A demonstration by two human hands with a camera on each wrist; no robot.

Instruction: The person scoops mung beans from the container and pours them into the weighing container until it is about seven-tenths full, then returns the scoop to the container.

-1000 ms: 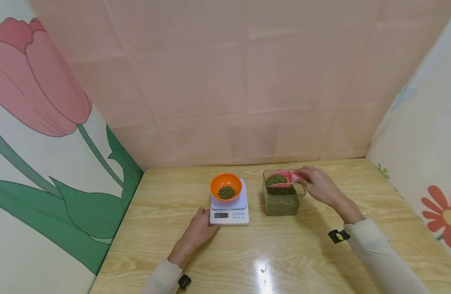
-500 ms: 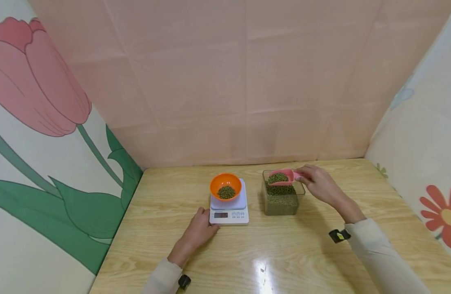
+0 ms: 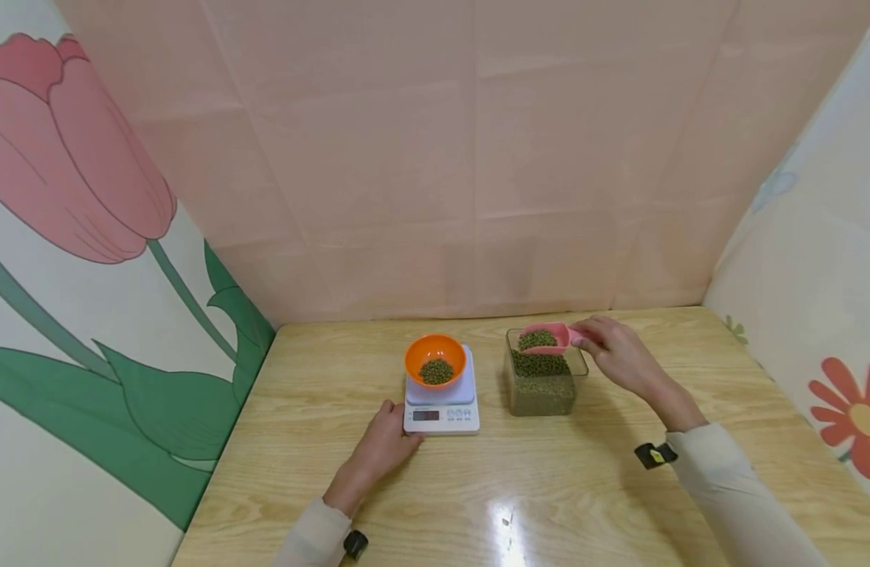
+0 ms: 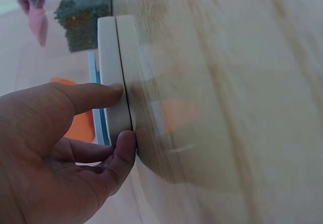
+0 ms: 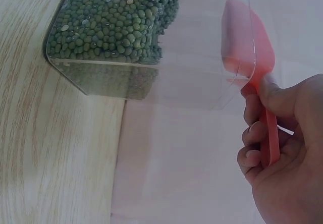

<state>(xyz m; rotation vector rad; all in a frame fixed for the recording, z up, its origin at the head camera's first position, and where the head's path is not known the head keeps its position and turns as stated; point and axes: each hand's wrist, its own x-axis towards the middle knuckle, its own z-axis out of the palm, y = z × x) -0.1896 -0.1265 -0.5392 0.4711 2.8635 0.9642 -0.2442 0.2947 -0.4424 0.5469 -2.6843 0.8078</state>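
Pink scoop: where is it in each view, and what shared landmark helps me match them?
Head: pink scoop right of centre, in the right hand.
Left wrist: near the top left corner, small.
Right wrist: right side, above centre.
Shared landmark: the clear container, visible in all three.

- Table [image 3: 307,378]: wood-grained, spread beneath both grips, glare [image 3: 509,543] being reflected on the near side between them.
- Scale [image 3: 445,427]: set on the table, its near left corner pinched by the left hand [image 3: 381,442].
- Box [image 3: 542,402]: set on the table, left of and below the right hand's [image 3: 616,356] grip.
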